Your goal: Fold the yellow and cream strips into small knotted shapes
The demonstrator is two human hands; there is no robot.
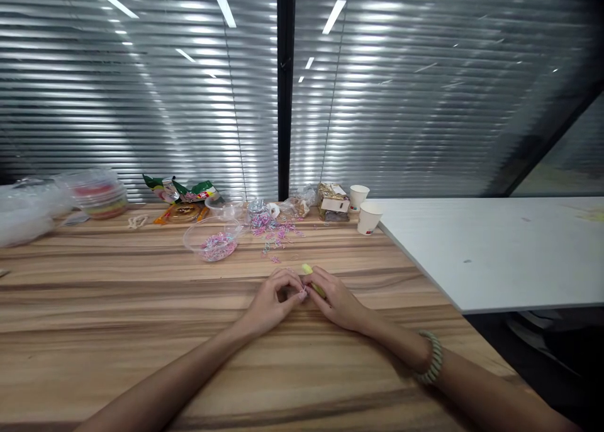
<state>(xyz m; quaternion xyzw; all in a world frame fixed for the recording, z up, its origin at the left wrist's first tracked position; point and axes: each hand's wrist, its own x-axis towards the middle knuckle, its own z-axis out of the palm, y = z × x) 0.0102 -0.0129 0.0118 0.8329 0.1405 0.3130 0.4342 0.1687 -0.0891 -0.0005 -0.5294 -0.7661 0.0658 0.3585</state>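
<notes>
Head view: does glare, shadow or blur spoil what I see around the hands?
Head view: bright strips glare across the blinds, clear of both hands; head view: soft shadow falls on the wooden table beside the right forearm; head view: the yellow item in the right hand shows, but detail at the left hand's fingertips is too small to read.

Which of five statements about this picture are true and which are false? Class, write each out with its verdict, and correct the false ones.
1. The left hand and right hand are far apart. False: their fingertips are close together.
2. A yellow object is at the right hand's fingers. True.
3. The bracelet is worn on the left. False: it is on the right arm.
4. Small pink pieces lie inside the clear bowl and outside it. True.
5. Both white cups lie sideways. False: they stand upright.
</notes>
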